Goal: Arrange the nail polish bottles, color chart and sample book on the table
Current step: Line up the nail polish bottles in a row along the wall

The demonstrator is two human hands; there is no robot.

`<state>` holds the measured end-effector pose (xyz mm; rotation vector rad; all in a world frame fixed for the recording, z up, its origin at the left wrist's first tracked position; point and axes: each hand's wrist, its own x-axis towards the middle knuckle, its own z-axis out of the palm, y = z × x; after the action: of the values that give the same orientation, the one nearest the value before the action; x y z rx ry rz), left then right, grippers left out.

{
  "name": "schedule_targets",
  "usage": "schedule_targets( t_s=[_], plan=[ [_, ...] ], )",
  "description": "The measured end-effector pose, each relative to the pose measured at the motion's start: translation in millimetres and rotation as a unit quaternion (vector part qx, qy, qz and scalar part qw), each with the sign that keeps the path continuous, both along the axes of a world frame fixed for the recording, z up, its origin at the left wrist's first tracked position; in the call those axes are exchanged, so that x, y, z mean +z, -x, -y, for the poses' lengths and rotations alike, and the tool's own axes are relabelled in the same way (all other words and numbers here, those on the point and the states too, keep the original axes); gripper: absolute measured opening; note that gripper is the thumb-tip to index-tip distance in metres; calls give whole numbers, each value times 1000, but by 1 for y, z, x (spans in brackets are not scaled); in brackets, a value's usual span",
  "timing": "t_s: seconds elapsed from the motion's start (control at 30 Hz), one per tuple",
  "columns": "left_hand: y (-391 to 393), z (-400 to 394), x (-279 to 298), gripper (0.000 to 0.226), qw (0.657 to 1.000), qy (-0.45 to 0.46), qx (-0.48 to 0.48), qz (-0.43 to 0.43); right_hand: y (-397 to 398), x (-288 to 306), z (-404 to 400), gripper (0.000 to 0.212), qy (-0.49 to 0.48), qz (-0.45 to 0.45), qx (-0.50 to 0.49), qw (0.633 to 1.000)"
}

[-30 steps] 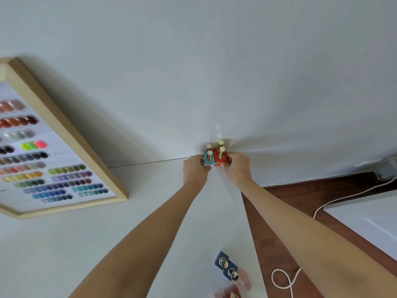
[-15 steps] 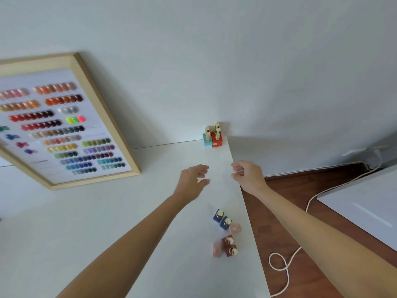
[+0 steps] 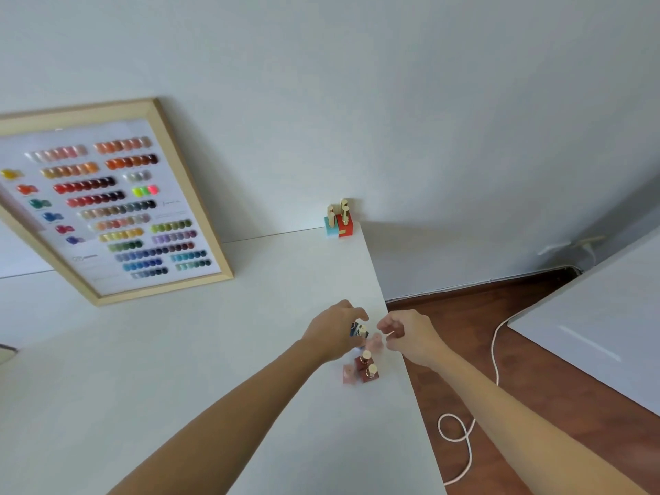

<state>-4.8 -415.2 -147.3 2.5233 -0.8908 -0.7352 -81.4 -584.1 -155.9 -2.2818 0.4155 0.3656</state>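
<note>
A tight group of teal and red nail polish bottles (image 3: 339,221) with gold caps stands in the far right corner of the white table (image 3: 214,351). Nearer, by the right edge, several loose bottles stand together: blue ones (image 3: 358,330), a pale pink one (image 3: 375,341) and dark red ones (image 3: 366,367). My left hand (image 3: 334,330) curls over the blue bottles and touches them. My right hand (image 3: 410,335) hovers just right of the pink bottle, fingers bent, holding nothing. The framed color chart (image 3: 107,205) leans against the wall at the left.
The table's right edge runs close beside the loose bottles. Beyond it lies wooden floor (image 3: 518,351) with a white cable (image 3: 464,423). Another white surface (image 3: 600,330) sits at the right. A dark corner of some object (image 3: 5,350) shows at the left edge.
Both hands let go of the teal and red bottles in the corner and drew back toward me. They now reach the loose bottles near the table's right edge.
</note>
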Motion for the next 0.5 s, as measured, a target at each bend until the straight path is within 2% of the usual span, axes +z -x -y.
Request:
schedule_targets(
  t_s=[0.17,0.5],
  plan=[
    [7,9,-3,24,999,-7,40,18,6,0,-6,22,-21,23,-22,999],
    [6,-2,0,26,998,-17,42,44,9,-3,-15,10,-12,58,0,998]
  ],
)
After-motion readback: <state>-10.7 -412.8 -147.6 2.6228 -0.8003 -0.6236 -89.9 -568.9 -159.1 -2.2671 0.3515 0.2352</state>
